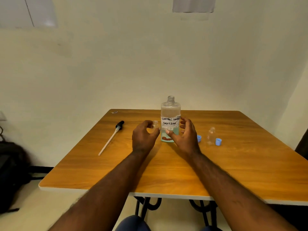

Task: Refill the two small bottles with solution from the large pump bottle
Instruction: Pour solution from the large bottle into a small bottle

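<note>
Bearing large bottle (170, 117), wooden table (166, 172) near cream wall (116, 64).

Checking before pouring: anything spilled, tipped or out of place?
No spill visible. The pump lies flat on the table, left of the open large bottle; two blue caps sit loose beside the right small bottle.

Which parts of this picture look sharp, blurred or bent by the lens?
Head view: the large bottle label reads sharply; the paper on the wall is blurred; the clear small bottle nearly vanishes; the wide lens splays the table.
</note>
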